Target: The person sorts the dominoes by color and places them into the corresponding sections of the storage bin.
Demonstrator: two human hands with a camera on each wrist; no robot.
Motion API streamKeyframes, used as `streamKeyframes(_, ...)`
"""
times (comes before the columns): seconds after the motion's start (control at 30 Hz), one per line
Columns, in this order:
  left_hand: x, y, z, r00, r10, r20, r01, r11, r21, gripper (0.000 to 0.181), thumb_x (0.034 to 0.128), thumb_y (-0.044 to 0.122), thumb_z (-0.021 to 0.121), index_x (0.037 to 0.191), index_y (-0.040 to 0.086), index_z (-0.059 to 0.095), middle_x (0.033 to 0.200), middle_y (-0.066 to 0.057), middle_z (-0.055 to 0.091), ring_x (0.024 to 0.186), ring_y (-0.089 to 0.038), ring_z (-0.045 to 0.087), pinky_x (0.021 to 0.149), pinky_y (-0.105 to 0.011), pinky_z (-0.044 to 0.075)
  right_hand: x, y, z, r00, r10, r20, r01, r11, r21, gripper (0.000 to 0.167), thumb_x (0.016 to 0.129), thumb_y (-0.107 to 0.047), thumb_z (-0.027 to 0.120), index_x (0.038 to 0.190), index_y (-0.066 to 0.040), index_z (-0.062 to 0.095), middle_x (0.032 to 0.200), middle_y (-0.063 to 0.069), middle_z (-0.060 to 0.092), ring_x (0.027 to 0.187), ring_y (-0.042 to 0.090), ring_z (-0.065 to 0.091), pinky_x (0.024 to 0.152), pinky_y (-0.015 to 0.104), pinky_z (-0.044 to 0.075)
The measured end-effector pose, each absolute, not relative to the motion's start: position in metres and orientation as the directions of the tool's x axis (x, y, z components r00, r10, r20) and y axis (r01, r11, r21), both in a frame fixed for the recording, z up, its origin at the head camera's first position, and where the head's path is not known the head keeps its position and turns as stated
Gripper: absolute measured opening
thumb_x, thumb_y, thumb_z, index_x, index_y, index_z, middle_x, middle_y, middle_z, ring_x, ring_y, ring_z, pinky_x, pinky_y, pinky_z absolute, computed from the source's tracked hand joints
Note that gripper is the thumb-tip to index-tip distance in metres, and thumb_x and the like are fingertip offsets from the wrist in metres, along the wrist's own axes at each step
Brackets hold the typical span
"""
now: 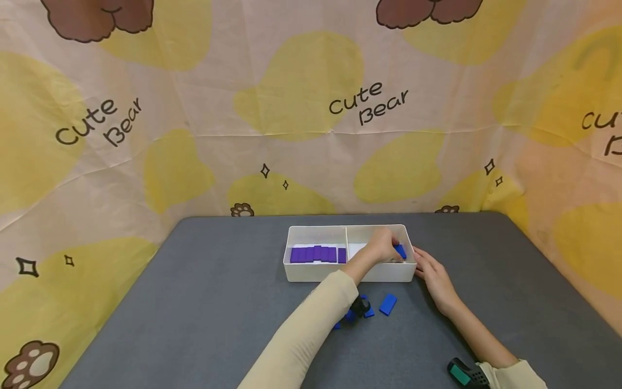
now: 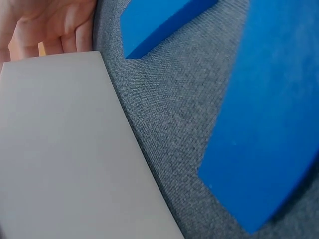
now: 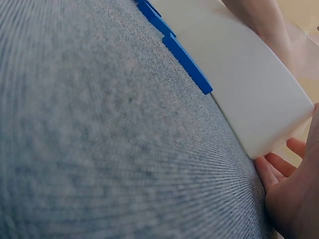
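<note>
Head view shows a grey table [image 1: 218, 286] before "Cute Bear" cloth [image 1: 301, 81], left grip [image 1: 381, 246] pinching a blue block [image 1: 400, 251], right grip [image 1: 435, 280] spread.

My left arm [image 1: 303, 324] slants up from the bottom edge and across to my right, its cream sleeve [image 1: 320, 305] covering the forearm and leaving the wrist [image 1: 357, 266] bare. There my left hand [image 1: 382, 246] dips, back of the hand upward, thumb and forefinger bent together in a pinch. My right forearm [image 1: 481, 335] comes in from the lower right, leaning left, bare above its cuff [image 1: 510, 375]. My right hand [image 1: 438, 281] lies a little nearer me, apart from the other, its fingers [image 1: 427, 263] long and nearly straight, slightly fanned, palm turned inward.
</note>
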State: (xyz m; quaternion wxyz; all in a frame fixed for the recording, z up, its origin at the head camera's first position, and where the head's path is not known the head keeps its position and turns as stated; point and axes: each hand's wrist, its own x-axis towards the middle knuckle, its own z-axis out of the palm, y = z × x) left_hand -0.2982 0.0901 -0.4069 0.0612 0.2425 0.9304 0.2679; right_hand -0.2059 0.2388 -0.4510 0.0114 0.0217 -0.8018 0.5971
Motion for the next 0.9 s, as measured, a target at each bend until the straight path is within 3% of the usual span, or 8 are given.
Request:
streamKeyframes(0.23,-0.297,0.089,-0.406,-0.878,0.478,0.005,0.404,0.738,0.54,0.034,0.0802,0.017,0.093,0.109,0.001,0.082,0.102,-0.006,0.081,0.084,-0.009,0.065,0.074,-0.013,0.048,-0.206,0.239,-0.451,-0.999,-0.021,0.041,-0.045,0.281,-0.959,0.058,0.117,-0.03,0.032,0.16,0.009,0.034,0.16,0.034,0.04,0.106,-0.014,0.053,0.09,0.005,0.045)
streamKeyframes(0.43,-0.298,0.086,-0.406,-0.88,0.475,0.002,0.386,0.711,0.588,0.034,0.0792,0.012,0.092,0.109,0.0,0.082,0.104,-0.007,0.082,0.087,-0.01,0.067,0.074,-0.012,0.048,-0.205,0.238,-0.45,-0.999,-0.017,0.048,-0.051,0.294,-0.955,0.059,0.117,-0.032,0.032,0.16,0.01,0.034,0.16,0.034,0.04,0.125,0.012,0.058,0.09,0.005,0.045)
streamKeyframes(0.63,-0.3,0.081,-0.407,-0.887,0.462,-0.001,0.358,0.688,0.631,0.039,0.0802,0.01,0.09,0.116,0.0,0.08,0.114,-0.008,0.08,0.104,-0.015,0.073,0.083,-0.011,0.05,-0.205,0.238,-0.451,-0.998,-0.023,0.067,-0.07,0.278,-0.958,0.061,0.117,-0.033,0.032,0.159,0.011,0.033,0.16,0.036,0.039,0.111,-0.009,0.054,0.09,0.004,0.045)
streamKeyframes(0.73,-0.301,0.079,-0.407,-0.892,0.453,-0.012,0.331,0.67,0.664,0.039,0.0806,0.008,0.089,0.117,-0.001,0.08,0.114,-0.009,0.08,0.104,-0.015,0.073,0.082,-0.011,0.05,-0.205,0.239,-0.451,-0.998,-0.025,0.066,-0.07,0.282,-0.957,0.062,0.117,-0.034,0.032,0.159,0.011,0.033,0.16,0.036,0.039,0.11,-0.01,0.054,0.089,0.004,0.045)
streamKeyframes(0.9,-0.3,0.075,-0.404,-0.899,0.435,-0.053,0.266,0.637,0.724,0.036,0.084,0.01,0.086,0.118,0.0,0.079,0.115,-0.009,0.08,0.103,-0.014,0.072,0.081,-0.013,0.051,-0.204,0.239,-0.45,-0.999,-0.024,0.049,-0.054,0.308,-0.95,0.063,0.117,-0.036,0.032,0.16,0.009,0.033,0.161,0.034,0.039,0.125,0.012,0.058,0.09,0.004,0.044)
